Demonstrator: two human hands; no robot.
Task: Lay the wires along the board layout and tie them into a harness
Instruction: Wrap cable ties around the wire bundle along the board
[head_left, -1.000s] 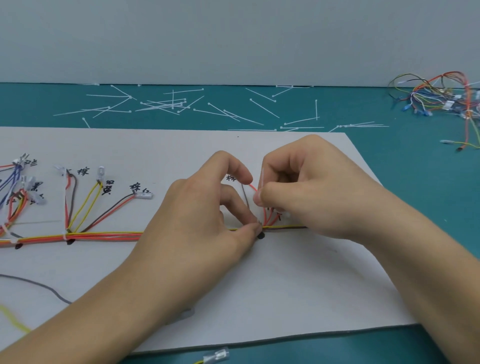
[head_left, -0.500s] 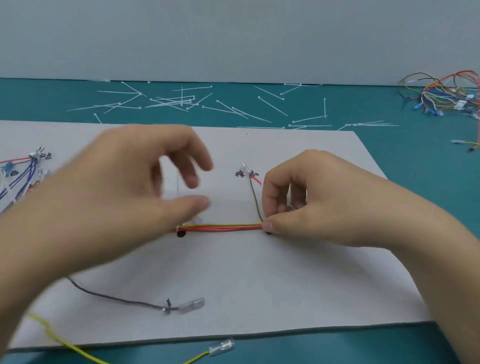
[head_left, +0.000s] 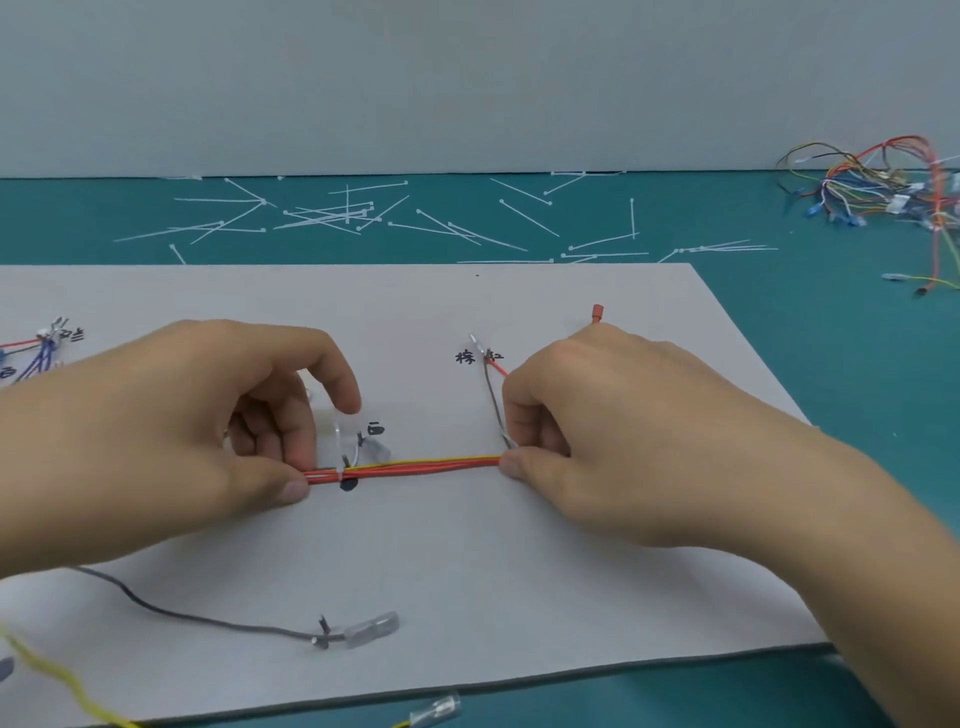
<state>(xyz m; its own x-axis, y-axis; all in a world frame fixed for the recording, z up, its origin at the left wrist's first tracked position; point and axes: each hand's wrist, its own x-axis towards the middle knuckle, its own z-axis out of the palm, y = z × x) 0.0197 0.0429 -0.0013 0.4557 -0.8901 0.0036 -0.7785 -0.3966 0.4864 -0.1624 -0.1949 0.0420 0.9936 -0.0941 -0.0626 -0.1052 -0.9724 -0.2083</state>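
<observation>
A bundle of red, orange and yellow wires (head_left: 426, 466) lies horizontally across the white layout board (head_left: 467, 571). My left hand (head_left: 171, 436) pinches the bundle at its left end, just beside a white cable tie (head_left: 338, 457) around it. My right hand (head_left: 613, 441) pinches the bundle at its right end, where a brown wire (head_left: 492, 400) and a red wire branch up toward handwritten marks. A red terminal (head_left: 597, 314) pokes out above my right hand.
A loose grey wire with a clear terminal (head_left: 363, 631) lies on the board's near side, with a yellow wire (head_left: 47, 675) at the near left. Several white cable ties (head_left: 332, 215) are scattered on the teal table behind. A tangle of coloured wires (head_left: 883, 182) sits far right.
My left hand left the junction by my right hand, swung left and came down to pinch the bundle by the cable tie. My right hand stayed at the branch point.
</observation>
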